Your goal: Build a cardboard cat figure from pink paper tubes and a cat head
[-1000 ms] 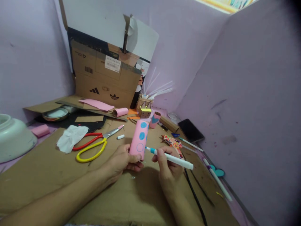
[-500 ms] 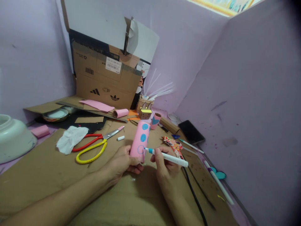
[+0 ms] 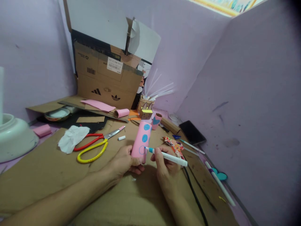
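Note:
A pink paper-covered tube (image 3: 138, 141) stands tilted in my left hand (image 3: 125, 161), whose fingers wrap its lower end. Blue filled dots run down its front, and below them is a circle drawn only in outline. My right hand (image 3: 166, 163) grips a white marker (image 3: 172, 158) with a blue end. The marker's tip touches or nearly touches the right edge of that outlined circle. A small white marker cap (image 3: 121, 138) lies left of the tube. Behind the tube stands a shorter pink tube (image 3: 156, 120) with a blue heart.
Scissors (image 3: 103, 141) with red and yellow handles lie left, beside a crumpled tissue (image 3: 72, 138). A cardboard box (image 3: 108, 78) stands at the back. On the right are a dark tablet or phone (image 3: 192, 132), patterned paper (image 3: 174, 143) and a black cord (image 3: 195, 194). A white bowl (image 3: 17, 141) sits far left.
The view has shifted slightly, so everything sits a little further right. Both hands keep their holds, and the marker tip stays by the outlined circle's right edge.

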A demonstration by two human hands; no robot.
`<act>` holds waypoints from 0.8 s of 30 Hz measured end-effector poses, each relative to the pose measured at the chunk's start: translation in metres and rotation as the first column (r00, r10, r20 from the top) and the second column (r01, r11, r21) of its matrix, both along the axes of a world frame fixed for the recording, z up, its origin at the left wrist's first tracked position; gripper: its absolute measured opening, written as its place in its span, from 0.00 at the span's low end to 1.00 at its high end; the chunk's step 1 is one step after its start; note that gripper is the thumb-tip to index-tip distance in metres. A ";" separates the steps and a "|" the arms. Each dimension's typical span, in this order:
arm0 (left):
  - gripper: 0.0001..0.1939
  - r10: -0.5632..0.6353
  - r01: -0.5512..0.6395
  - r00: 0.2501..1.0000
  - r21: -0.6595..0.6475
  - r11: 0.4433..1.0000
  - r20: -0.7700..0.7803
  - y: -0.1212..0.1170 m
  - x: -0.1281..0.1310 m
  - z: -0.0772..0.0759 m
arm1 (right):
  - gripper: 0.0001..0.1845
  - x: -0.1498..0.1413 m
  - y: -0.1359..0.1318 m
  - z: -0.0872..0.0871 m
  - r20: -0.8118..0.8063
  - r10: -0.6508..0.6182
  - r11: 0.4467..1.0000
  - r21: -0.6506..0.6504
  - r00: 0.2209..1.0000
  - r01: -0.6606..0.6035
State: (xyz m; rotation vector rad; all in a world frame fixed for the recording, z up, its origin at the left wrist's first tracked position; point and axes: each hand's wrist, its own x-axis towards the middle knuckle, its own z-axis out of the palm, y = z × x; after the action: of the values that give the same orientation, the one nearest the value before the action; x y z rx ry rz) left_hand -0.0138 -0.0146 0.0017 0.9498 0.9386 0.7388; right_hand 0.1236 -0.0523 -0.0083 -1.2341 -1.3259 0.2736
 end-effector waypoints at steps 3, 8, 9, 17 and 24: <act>0.17 0.001 -0.001 1.000 0.006 1.000 -0.004 0.000 0.000 0.000 | 0.11 -0.001 -0.001 0.000 -0.018 0.003 1.000 -0.014 1.000 -0.003; 0.16 0.003 -0.002 1.000 0.015 1.000 -0.014 0.000 0.001 -0.002 | 0.13 -0.002 0.001 0.001 -0.011 0.012 1.000 -0.020 1.000 -0.012; 0.16 0.001 -0.001 1.000 0.016 1.000 -0.014 0.000 0.001 -0.003 | 0.13 -0.002 0.001 0.002 -0.004 0.013 1.000 -0.019 1.000 -0.014; 0.16 -0.007 0.007 1.000 0.021 1.000 0.001 0.000 0.001 -0.001 | 0.12 -0.003 -0.001 0.000 -0.009 0.039 0.999 -0.007 0.999 -0.039; 0.15 0.001 -0.001 1.000 0.015 1.000 -0.015 0.000 0.002 -0.001 | 0.10 -0.004 -0.001 -0.002 -0.085 0.113 0.993 -0.025 0.990 -0.115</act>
State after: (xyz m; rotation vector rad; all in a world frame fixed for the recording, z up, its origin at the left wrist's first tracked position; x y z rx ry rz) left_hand -0.0121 -0.0144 0.0009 0.9689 0.9477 0.7416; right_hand 0.1199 -0.0529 -0.0104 -1.1612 -1.3262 0.4230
